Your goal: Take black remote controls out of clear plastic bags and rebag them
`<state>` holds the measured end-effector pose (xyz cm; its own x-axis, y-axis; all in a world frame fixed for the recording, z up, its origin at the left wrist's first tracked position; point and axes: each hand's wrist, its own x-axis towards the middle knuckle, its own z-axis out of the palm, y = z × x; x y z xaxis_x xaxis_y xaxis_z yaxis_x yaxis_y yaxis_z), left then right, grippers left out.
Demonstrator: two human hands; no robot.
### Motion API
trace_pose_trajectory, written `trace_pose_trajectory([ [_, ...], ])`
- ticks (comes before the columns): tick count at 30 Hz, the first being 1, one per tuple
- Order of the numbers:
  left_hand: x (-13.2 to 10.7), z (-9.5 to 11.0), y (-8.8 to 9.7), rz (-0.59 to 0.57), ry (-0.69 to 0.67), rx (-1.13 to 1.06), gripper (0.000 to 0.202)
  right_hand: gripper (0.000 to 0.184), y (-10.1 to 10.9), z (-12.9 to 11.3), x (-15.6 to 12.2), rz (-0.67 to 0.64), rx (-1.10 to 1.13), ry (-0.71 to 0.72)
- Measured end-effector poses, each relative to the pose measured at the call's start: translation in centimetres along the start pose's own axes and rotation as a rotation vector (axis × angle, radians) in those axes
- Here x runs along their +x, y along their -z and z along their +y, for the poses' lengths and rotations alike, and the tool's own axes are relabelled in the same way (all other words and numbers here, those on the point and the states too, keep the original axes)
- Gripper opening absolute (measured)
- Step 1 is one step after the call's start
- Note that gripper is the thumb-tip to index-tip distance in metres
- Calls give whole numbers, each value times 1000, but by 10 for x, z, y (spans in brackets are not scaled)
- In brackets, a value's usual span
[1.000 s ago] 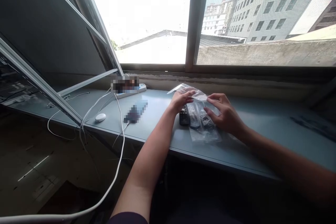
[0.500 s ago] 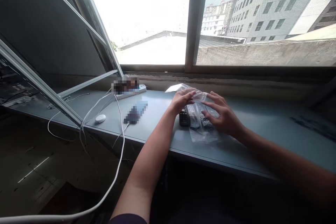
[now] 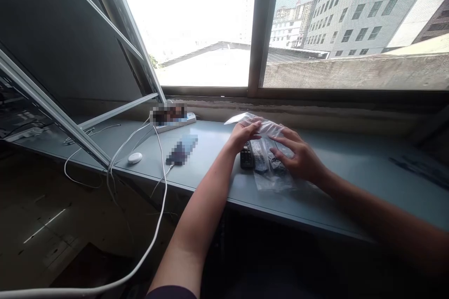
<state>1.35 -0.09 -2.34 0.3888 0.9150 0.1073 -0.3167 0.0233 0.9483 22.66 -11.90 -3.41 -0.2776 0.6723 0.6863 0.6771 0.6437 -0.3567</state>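
Note:
My left hand [image 3: 245, 133] is closed on the left part of a clear plastic bag [image 3: 267, 127], held just above the desk. At the bag's right end, my right hand [image 3: 296, 152] has its fingers bent around the edge, thumb apart below. Under the hands lies a black remote control [image 3: 246, 156] with rows of buttons. Beside it, dark items in clear plastic wrapping [image 3: 261, 161] lie on the desk, partly hidden by my right hand; their kind I cannot make out.
A blurred-out device [image 3: 181, 150] on a white cable lies left of my arm. Near it are a small white round case [image 3: 134, 158] and a power strip [image 3: 177, 122]. A metal frame [image 3: 52, 112] leans at the left. White cable [image 3: 163, 196] hangs over the desk's front edge.
The plastic bag has been drawn out wider and flatter between my hands. My right fingers have closed in on its right edge. The remote control and wrapped items stay in place.

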Motion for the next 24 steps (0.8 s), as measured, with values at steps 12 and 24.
trace_pose_trajectory([
  [12,4,-2,3,14,-18,-13,44,49,2,-3,2,-26,-17,89],
  [24,16,6,18,537,22,-364,17,27,6,-9,3,24,29,137],
])
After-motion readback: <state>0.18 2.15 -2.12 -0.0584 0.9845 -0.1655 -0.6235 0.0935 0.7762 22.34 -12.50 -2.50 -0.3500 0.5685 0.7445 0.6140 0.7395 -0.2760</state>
